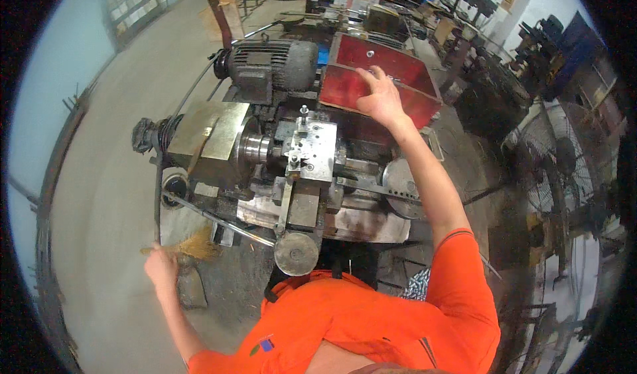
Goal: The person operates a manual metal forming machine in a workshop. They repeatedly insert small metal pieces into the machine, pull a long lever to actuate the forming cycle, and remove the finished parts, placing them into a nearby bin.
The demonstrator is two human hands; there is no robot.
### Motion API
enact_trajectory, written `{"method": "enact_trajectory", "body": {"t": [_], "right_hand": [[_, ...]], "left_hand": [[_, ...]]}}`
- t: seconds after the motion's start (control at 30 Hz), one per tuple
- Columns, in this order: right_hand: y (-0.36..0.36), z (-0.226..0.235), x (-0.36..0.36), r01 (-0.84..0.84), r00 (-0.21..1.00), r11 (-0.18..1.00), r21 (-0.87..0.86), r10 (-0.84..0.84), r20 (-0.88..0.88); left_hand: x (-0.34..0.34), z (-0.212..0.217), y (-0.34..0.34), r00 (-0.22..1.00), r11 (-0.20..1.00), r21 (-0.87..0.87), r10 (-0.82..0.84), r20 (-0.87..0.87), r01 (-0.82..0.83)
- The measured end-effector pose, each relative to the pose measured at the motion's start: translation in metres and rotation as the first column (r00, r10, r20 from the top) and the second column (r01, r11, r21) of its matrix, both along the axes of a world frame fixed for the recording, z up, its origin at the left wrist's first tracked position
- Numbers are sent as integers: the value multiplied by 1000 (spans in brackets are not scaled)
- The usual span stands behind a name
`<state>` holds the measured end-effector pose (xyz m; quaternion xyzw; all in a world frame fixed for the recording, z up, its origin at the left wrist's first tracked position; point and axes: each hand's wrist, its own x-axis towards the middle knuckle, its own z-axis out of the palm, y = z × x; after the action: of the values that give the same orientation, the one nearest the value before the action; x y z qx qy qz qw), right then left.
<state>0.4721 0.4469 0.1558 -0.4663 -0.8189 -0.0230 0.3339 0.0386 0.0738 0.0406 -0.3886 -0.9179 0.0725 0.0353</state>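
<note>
At the lower left, my left hand (161,266) is closed round the lower end of a long dark lever (158,201) that hangs beside the machine's headstock (209,132). My right hand (383,99) reaches over the near wall of a red open box (415,105), fingers apart and partly stretched out. I see nothing held in it, though some fingertips overlap the box's inside. Between my arms stands a small metal lathe with a bright spindle (255,147) and a tool block (318,152) with upright bolts.
A ribbed electric motor (275,62) sits behind the headstock. A bright metal bar (229,225) slants toward a round handle disc (296,254) near my body. A straw brush (192,245) lies low on the left. A large fan (551,152) and more machinery fill the right side.
</note>
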Motion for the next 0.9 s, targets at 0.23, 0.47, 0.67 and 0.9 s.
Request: {"method": "enact_trajectory", "body": {"t": [0.23,0.47,0.67,0.9], "right_hand": [[-86,-59,74,-183,966,930,-320,110,-233],[-231,-120,232,260,870,698,-668,-469,-152],[-377,-245,323,693,649,257,-673,-630,427],[-385,-326,305,645,741,311,-698,-479,470]], "left_hand": [[90,44,84,660,786,308,-617,428,535],[124,-49,128,511,668,356,-737,443,654],[102,-96,168,453,772,293,-586,672,565],[119,-73,155,534,796,364,-598,597,484]]}}
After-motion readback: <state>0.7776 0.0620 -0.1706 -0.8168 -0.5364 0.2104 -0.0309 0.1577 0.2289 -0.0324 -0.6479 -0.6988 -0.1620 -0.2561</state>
